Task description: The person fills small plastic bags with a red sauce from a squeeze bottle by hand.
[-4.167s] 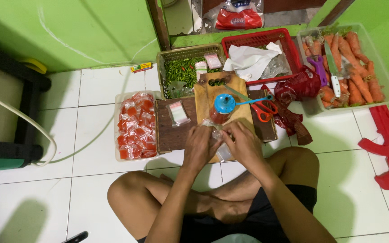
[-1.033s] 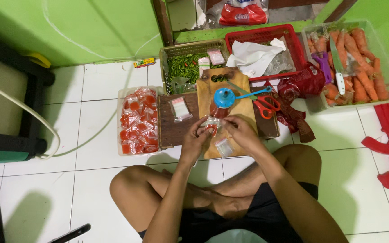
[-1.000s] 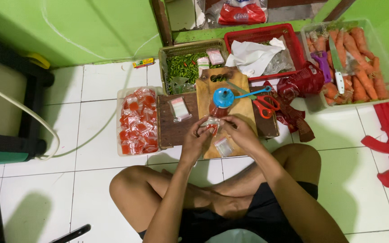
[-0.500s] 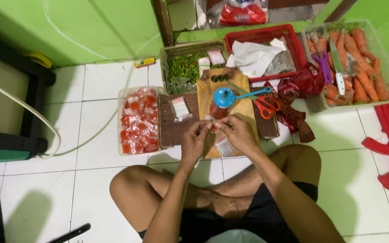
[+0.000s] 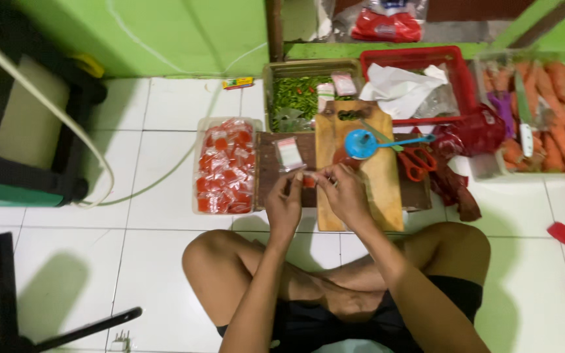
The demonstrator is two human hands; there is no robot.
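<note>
We see both hands pinching one small plastic packet [image 5: 308, 181] with red filling: the left hand [image 5: 285, 202] grips its left edge, the right hand [image 5: 342, 193] its right edge, fingers closed on it. It hangs just over the near left corner of the light cutting board [image 5: 367, 196]. Compared with half a second ago, our view has swung, so the whole scene sits further right and lower, and the packet now looks pulled flatter between the fingers. The loose packet that lay on the cutting board below the hands no longer shows. Left of the cutting board, the tray of filled red packets [image 5: 225, 165] sits on the floor. On the cutting board stands the blue funnel [image 5: 361, 144], with the red scissors [image 5: 415, 163] just to its right. Carrots [image 5: 560, 131] far right are blurred and cut off. The packet's seal is too small to make out.
</note>
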